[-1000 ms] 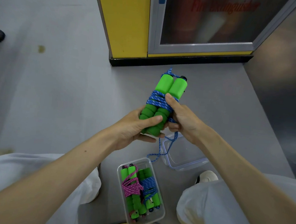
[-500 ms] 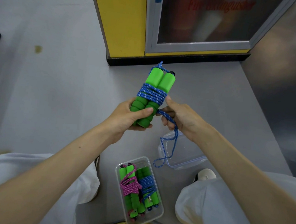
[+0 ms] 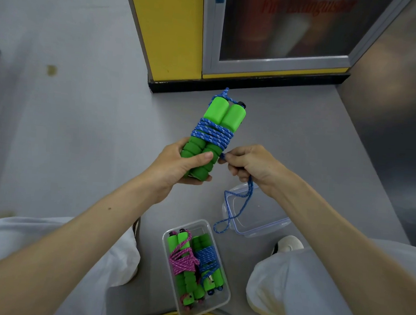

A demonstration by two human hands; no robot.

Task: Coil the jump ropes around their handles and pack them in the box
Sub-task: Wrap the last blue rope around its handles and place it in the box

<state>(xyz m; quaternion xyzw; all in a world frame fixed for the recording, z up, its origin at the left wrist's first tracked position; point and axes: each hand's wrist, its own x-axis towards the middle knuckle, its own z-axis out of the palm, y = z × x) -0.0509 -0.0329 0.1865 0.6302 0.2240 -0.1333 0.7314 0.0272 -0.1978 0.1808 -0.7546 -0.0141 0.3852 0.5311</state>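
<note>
Gripping the ribbed lower ends of a pair of bright green foam handles [image 3: 223, 114], the left hand [image 3: 177, 165] lays its thumb across their front and curls its fingers behind, holding the pair tilted a little to the right above the grey floor [image 3: 68, 135]. Just beside them, the right hand [image 3: 253, 163] pinches the blue-and-white braided rope [image 3: 212, 134] between thumb and curled fingers, close to the handles' right edge. That rope is wound in several tight turns around the middle of the two handles, and a short knot of it shows at their top. From under the right hand the loose tail [image 3: 235, 208] hangs down in a long narrow loop. Behind the loop a clear plastic lid or shallow tub [image 3: 259, 217] lies on the floor; which one it is cannot be told. Nearer, between the white-trousered knees [image 3: 316, 288], the clear rectangular plastic box [image 3: 165, 243] sits on the floor with two wrapped bundles side by side in it: a pink-roped bundle [image 3: 182, 260] on the left and a blue-roped bundle [image 3: 208, 259] on the right. A white shoe [image 3: 288, 245] shows beside the right knee, and a yellow cabinet [image 3: 171, 31] with a glass door [image 3: 285, 27] stands beyond.
</note>
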